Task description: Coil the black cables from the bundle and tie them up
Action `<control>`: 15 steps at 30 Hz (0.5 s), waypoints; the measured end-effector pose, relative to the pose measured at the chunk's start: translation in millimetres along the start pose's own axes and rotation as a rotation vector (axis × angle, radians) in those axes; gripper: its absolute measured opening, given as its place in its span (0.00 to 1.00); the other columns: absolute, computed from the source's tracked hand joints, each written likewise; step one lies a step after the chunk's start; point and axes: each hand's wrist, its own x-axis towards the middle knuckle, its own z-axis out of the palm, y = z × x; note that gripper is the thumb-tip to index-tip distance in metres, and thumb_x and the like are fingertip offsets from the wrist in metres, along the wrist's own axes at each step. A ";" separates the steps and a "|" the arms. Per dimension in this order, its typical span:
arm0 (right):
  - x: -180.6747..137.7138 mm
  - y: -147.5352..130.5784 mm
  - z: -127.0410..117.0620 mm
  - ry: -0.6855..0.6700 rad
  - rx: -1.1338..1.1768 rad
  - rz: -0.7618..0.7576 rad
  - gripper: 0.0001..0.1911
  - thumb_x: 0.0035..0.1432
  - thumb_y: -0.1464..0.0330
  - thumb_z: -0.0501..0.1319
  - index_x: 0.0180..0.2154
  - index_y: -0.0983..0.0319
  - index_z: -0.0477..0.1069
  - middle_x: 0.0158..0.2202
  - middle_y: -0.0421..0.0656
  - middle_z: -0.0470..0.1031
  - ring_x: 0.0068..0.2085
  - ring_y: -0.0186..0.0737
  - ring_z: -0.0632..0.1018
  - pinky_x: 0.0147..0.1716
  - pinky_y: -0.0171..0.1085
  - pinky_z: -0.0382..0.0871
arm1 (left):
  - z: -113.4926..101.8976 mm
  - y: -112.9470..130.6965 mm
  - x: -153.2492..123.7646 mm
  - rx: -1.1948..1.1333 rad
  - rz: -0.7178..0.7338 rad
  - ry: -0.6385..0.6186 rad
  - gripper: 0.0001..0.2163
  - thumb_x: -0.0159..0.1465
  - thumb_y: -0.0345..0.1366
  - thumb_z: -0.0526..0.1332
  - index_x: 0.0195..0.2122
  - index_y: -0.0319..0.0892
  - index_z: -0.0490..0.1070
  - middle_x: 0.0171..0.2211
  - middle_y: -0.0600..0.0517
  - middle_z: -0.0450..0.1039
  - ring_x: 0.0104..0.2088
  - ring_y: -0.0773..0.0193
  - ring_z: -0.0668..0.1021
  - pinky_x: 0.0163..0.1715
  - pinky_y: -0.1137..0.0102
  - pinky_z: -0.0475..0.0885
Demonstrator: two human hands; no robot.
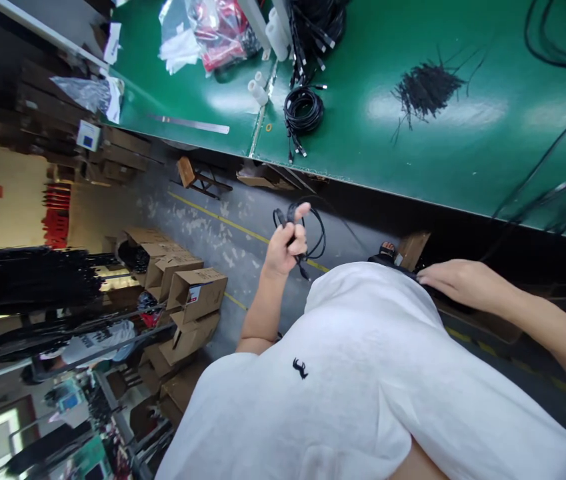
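My left hand (287, 247) is closed around a coiled black cable (320, 233), held up over the floor in front of my white shirt. Its loops stand out on both sides of the fingers, and a plug end hangs below. One finger points upward, off the coil. My right hand (463, 283) is low at my lap, by the dark clothing under the shirt's hem. Its fingers are pressed together; what they pinch, if anything, is hidden. On the green table (353, 160) ahead lie a tied cable coil (303, 110) and a pile of short black ties (427, 90).
A bundle of black cables (317, 33), white spools (277, 33), a steel ruler (195, 125) and a plastic bag with red contents (223, 33) lie on the table. Loose cables (563, 133) trail at right. Cardboard boxes (197, 293) stand on the floor at left.
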 end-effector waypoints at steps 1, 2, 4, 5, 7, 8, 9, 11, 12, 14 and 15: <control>4.1 -26.9 -5.6 -0.003 0.072 -0.111 0.16 0.69 0.63 0.51 0.41 0.57 0.78 0.41 0.46 0.81 0.41 0.45 0.81 0.41 0.41 0.71 | 2.7 -6.2 4.7 0.064 -0.049 -0.065 0.15 0.66 0.40 0.63 0.53 0.44 0.73 0.23 0.58 0.73 0.16 0.78 0.69 0.16 0.81 0.61; 11.6 -50.9 -14.4 0.000 0.150 -0.208 0.16 0.70 0.63 0.51 0.42 0.57 0.78 0.40 0.46 0.81 0.39 0.43 0.80 0.40 0.39 0.70 | 6.3 -14.1 8.8 0.127 -0.098 -0.138 0.16 0.64 0.40 0.65 0.51 0.41 0.73 0.25 0.55 0.76 0.20 0.74 0.75 0.20 0.80 0.66; 33.3 -83.4 -37.8 0.066 0.269 -0.288 0.18 0.70 0.60 0.50 0.42 0.59 0.77 0.36 0.45 0.80 0.35 0.39 0.79 0.36 0.36 0.69 | 15.1 -31.9 12.8 0.223 -0.198 -0.298 0.18 0.59 0.43 0.70 0.47 0.38 0.74 0.31 0.48 0.80 0.30 0.65 0.82 0.29 0.75 0.74; 45.3 -90.9 -50.1 0.116 0.296 -0.266 0.19 0.70 0.59 0.50 0.41 0.60 0.77 0.35 0.44 0.80 0.34 0.38 0.78 0.35 0.35 0.68 | 19.9 -40.0 12.1 0.254 -0.254 -0.377 0.20 0.57 0.44 0.71 0.45 0.37 0.74 0.33 0.46 0.81 0.33 0.61 0.83 0.33 0.72 0.76; 66.9 -91.9 -70.0 0.212 0.303 -0.149 0.21 0.69 0.55 0.50 0.37 0.60 0.76 0.34 0.43 0.79 0.33 0.37 0.77 0.34 0.34 0.66 | 29.2 -51.5 6.4 0.289 -0.367 -0.521 0.22 0.55 0.48 0.72 0.43 0.36 0.74 0.34 0.43 0.82 0.35 0.57 0.84 0.36 0.68 0.78; 75.4 -87.7 -76.2 0.242 0.304 -0.093 0.22 0.69 0.54 0.50 0.36 0.60 0.76 0.33 0.43 0.79 0.33 0.37 0.76 0.35 0.34 0.65 | 33.5 -54.6 2.4 0.288 -0.416 -0.582 0.22 0.54 0.49 0.73 0.40 0.36 0.74 0.31 0.43 0.81 0.31 0.58 0.83 0.34 0.68 0.77; 82.3 -81.7 -79.5 0.252 0.316 -0.055 0.23 0.68 0.53 0.50 0.36 0.60 0.76 0.33 0.43 0.79 0.33 0.37 0.76 0.36 0.34 0.65 | 37.3 -56.0 -1.6 0.267 -0.458 -0.624 0.22 0.54 0.49 0.73 0.38 0.36 0.74 0.26 0.46 0.80 0.26 0.61 0.81 0.29 0.70 0.76; 91.2 -65.9 -78.3 0.242 0.366 -0.014 0.23 0.66 0.51 0.52 0.34 0.61 0.76 0.33 0.42 0.79 0.34 0.37 0.76 0.37 0.34 0.65 | 43.0 -55.1 -7.9 0.163 -0.504 -0.607 0.17 0.58 0.47 0.70 0.34 0.37 0.73 0.15 0.55 0.69 0.14 0.69 0.70 0.17 0.75 0.67; 93.3 -56.0 -74.7 0.233 0.392 0.000 0.23 0.65 0.50 0.53 0.34 0.61 0.76 0.33 0.41 0.79 0.35 0.37 0.76 0.38 0.34 0.66 | 44.4 -53.5 -9.8 0.094 -0.509 -0.548 0.14 0.62 0.46 0.66 0.32 0.38 0.72 0.12 0.59 0.62 0.11 0.73 0.63 0.14 0.78 0.60; 92.5 -30.3 -64.5 0.217 0.423 0.034 0.24 0.64 0.49 0.53 0.33 0.61 0.75 0.34 0.42 0.79 0.36 0.37 0.76 0.40 0.34 0.66 | 43.1 -48.6 -11.5 -0.025 -0.503 -0.383 0.14 0.69 0.44 0.58 0.31 0.39 0.71 0.10 0.62 0.51 0.09 0.76 0.53 0.11 0.80 0.51; 89.5 -14.1 -58.8 0.221 0.409 0.061 0.24 0.63 0.49 0.53 0.34 0.61 0.75 0.34 0.42 0.79 0.36 0.38 0.76 0.40 0.35 0.66 | 40.1 -45.4 -11.9 -0.057 -0.499 -0.308 0.17 0.71 0.45 0.55 0.30 0.40 0.71 0.10 0.63 0.48 0.09 0.76 0.51 0.11 0.80 0.49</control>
